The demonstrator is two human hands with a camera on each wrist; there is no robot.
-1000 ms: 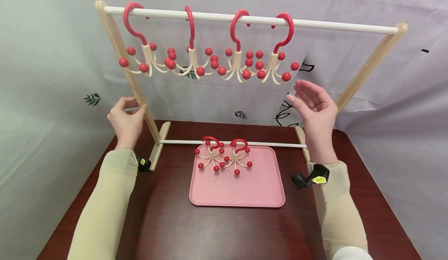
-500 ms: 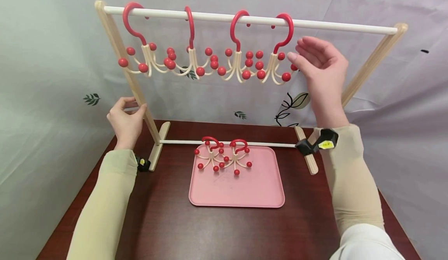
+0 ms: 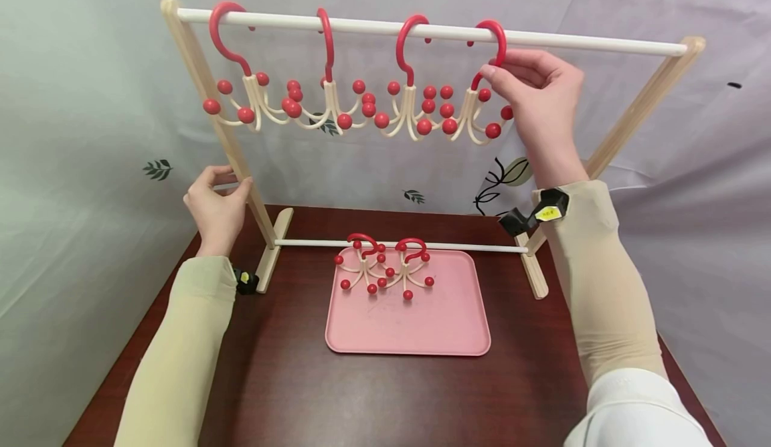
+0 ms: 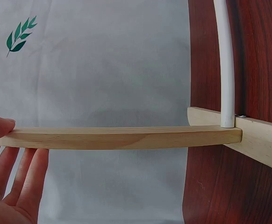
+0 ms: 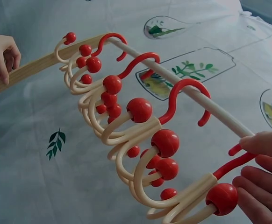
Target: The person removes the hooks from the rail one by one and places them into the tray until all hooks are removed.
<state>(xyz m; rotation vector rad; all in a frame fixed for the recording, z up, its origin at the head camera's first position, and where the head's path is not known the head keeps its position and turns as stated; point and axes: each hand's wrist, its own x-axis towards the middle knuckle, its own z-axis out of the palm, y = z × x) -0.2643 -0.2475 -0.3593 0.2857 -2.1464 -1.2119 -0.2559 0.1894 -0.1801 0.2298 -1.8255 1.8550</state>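
My left hand (image 3: 215, 209) holds the left wooden post (image 3: 209, 96) of a hanging rack; in the left wrist view the thumb lies on one side of the post (image 4: 126, 139) and the fingers on the other. At upper right, my right hand (image 3: 547, 102) pinches the red hook (image 3: 497, 37) of the rightmost octopus-style hanger (image 3: 472, 109), thumb in front and fingers behind. That hook hangs over the white rod (image 3: 566, 41). Other such hangers (image 3: 408, 106) hang to its left, with cream prongs and red ball tips. The right wrist view shows the right thumb (image 5: 264, 142) at the hook.
Two more hangers (image 3: 405, 270) lie on a pink tray (image 3: 409, 336) on the dark red table (image 3: 385, 400). A lower white bar (image 3: 470, 248) joins the rack's feet (image 3: 533, 274). Behind stands a pale patterned cloth (image 3: 361, 179).
The right hand has risen from below the hangers, then moved left onto the rightmost hanger's hook and taken hold of it. The left hand stays on the post.
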